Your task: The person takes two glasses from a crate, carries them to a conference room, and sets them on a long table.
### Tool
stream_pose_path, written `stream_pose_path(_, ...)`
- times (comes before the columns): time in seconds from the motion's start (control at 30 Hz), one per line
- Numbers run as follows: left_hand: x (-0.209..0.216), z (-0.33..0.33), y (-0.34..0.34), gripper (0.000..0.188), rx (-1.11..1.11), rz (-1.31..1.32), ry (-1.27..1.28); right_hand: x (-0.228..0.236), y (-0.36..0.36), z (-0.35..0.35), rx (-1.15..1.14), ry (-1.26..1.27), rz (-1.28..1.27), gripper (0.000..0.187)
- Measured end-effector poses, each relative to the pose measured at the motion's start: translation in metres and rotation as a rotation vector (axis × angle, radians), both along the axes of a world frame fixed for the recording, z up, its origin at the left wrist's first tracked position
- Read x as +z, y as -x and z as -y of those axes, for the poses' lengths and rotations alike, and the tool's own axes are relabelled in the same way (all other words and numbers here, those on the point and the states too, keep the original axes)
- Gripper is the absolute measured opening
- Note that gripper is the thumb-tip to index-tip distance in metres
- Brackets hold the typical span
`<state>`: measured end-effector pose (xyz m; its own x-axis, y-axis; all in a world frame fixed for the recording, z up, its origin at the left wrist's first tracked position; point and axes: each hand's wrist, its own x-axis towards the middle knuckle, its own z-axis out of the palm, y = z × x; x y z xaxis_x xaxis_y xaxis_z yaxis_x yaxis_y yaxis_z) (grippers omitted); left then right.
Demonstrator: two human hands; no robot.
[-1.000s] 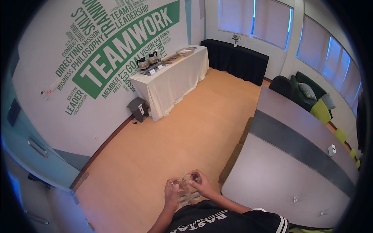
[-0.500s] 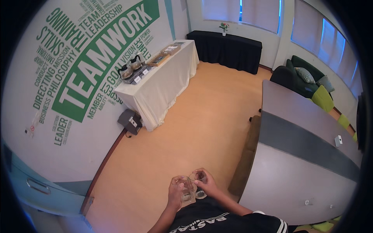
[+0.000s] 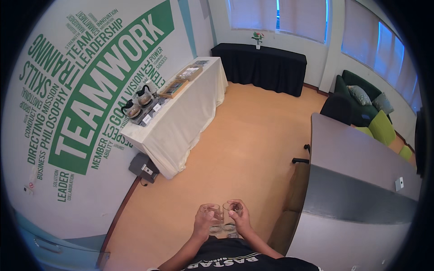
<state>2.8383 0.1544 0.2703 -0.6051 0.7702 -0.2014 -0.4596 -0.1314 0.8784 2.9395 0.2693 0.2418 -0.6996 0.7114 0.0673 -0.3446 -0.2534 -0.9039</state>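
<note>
Your left hand [image 3: 203, 221] is gripping the left glass [image 3: 217, 221] and your right hand [image 3: 242, 220] the right glass [image 3: 228, 220], near your shirt [image 3: 221, 249], both probably being light, hard, slippery and easy to break, so their sides are looking best for holding.

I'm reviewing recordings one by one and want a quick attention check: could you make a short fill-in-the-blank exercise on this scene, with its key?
1. Clear, cylindrical drinking glasses are held in ____ the left hand and the right hand.
2. The black-handled glass coffee pots on the cream-draped long table number ____.
3. The red-flowered potted plant stands on a long table draped in ____ cloth.
4. The large grey-topped meeting table is to the person's ____.

Missing words: both; two; black; right.
</note>
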Motion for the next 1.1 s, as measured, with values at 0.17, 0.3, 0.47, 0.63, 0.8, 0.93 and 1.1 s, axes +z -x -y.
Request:
stream_pose_path(0.17,0.001,-0.068,0.053,0.044,-0.01,0.002,0.003,0.0,0.053,-0.063,-0.051,0.031,0.02,0.033)
stream_pose_path(0.3,-0.002,-0.12,0.1,0.043,-0.042,0.02,-0.053,0.008,0.097,-0.116,-0.081,-0.042,0.016,0.035)
stream_pose_path(0.47,-0.013,-0.202,0.164,0.044,-0.15,-0.001,-0.125,0.008,0.149,-0.187,-0.169,-0.146,0.052,0.037)
stream_pose_path(0.63,-0.005,-0.299,0.217,0.042,-0.302,0.041,-0.184,0.02,0.187,-0.272,-0.25,-0.208,0.135,0.039)
stream_pose_path(0.8,-0.003,-0.39,0.26,0.043,-0.459,0.063,-0.184,0.024,0.214,-0.349,-0.381,-0.324,0.206,0.04)
stream_pose_path(0.93,0.004,-0.452,0.282,0.043,-0.61,0.108,-0.154,0.023,0.221,-0.4,-0.429,-0.327,0.278,0.042)
stream_pose_path(1.1,-0.005,-0.533,0.3,0.047,-0.689,-0.019,-0.091,0.03,0.227,-0.463,-0.506,-0.337,0.302,0.046)
